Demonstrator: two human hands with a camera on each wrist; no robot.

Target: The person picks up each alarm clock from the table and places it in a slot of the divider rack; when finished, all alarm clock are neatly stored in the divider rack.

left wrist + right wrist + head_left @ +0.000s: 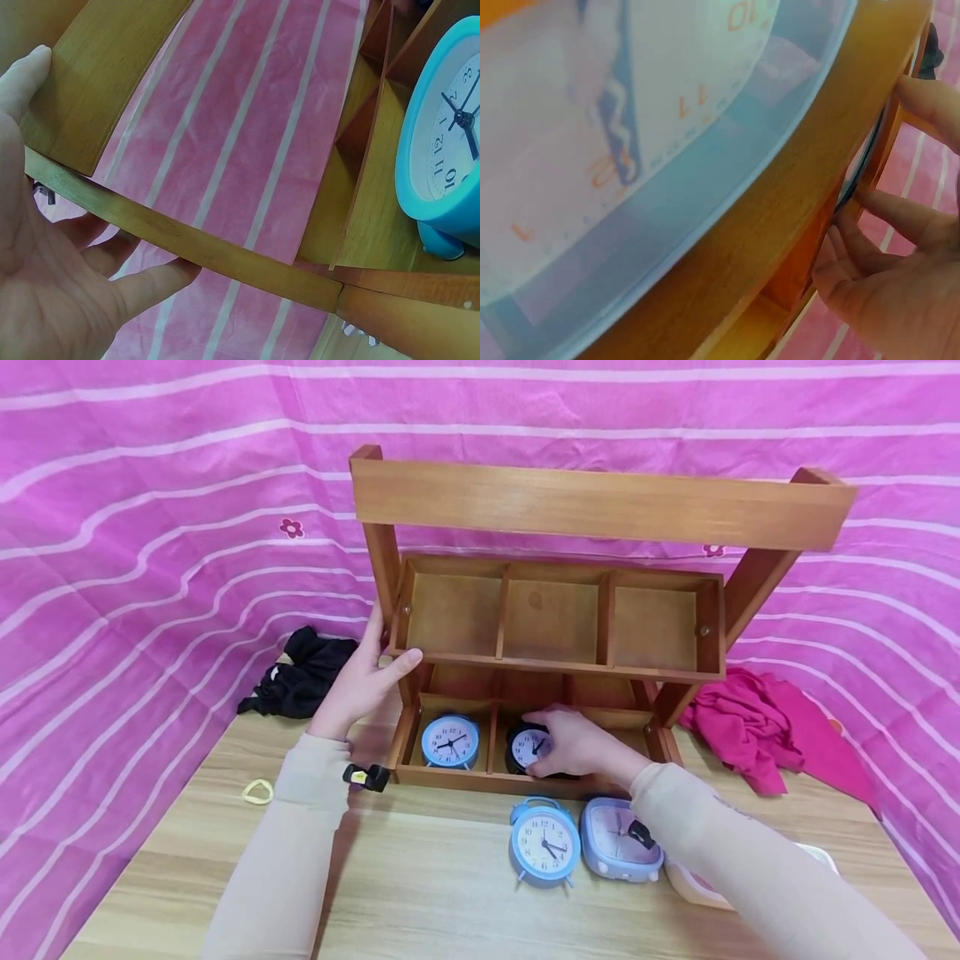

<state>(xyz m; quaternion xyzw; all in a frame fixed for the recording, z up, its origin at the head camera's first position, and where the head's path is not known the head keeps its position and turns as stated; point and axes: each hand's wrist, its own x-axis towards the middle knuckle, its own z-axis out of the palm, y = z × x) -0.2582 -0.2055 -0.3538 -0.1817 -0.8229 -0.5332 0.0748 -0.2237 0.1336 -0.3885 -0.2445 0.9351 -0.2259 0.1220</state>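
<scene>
A wooden rack [600, 514] with two tiers of compartments stands upright. My left hand [365, 681] holds its left side, thumb at the upper tier's front edge; in the left wrist view, the fingers lie against a side slat [225, 251]. In the lower middle compartment, my right hand [573, 743] grips a black alarm clock [522, 750], partly hidden by the fingers. A blue round alarm clock [450, 741] sits in the lower left compartment. Before the rack stand a light-blue twin-bell alarm clock [545, 843] and a pale-blue squarish clock [618, 842].
A pinkish white-edged object [693, 885] is partly hidden under the right forearm. Black cloth [307, 672] lies left of the rack, magenta cloth [750, 727] right. A small yellow ring [257, 791] lies on the left of the table. Pink striped fabric [187, 485] hangs behind.
</scene>
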